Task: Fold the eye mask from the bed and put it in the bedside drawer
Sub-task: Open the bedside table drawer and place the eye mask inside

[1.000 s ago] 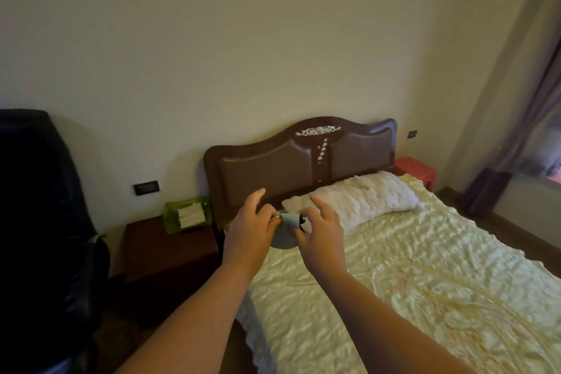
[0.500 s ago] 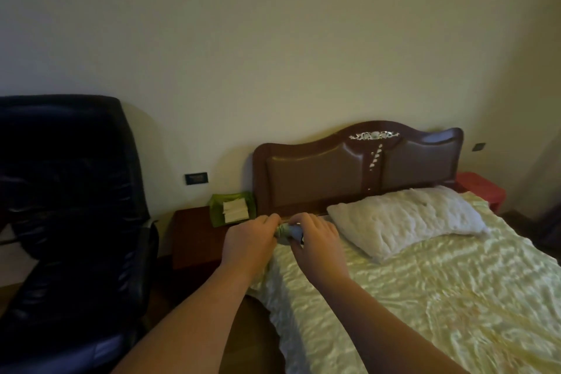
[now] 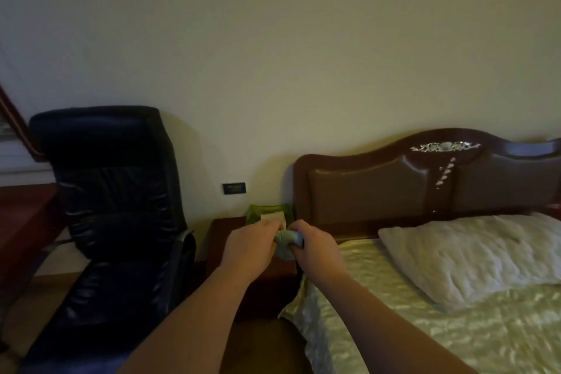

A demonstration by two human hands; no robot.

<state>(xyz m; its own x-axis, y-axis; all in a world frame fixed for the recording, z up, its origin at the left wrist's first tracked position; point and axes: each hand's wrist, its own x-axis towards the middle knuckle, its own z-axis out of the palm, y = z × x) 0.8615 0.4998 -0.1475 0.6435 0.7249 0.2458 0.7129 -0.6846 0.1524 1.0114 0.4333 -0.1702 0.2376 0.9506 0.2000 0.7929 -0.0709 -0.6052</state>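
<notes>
The eye mask (image 3: pixel 286 242) is a small grey-blue bundle, folded up and pinched between both hands. My left hand (image 3: pixel 249 247) grips its left side and my right hand (image 3: pixel 315 249) grips its right side. Both hands hover in the air over the dark wooden bedside table (image 3: pixel 226 232), just left of the bed (image 3: pixel 425 328). Most of the mask is hidden by my fingers. The table's drawer front is behind my arms and I cannot see it.
A green tissue box (image 3: pixel 268 213) stands at the back of the bedside table. A black office chair (image 3: pixel 115 222) is to the left. The brown headboard (image 3: pixel 394 188) and a white pillow (image 3: pixel 473 255) lie to the right.
My view and both hands have swung left from over the bed to over the bedside table. The mask has gone from partly spread to a tight bundle between my hands.
</notes>
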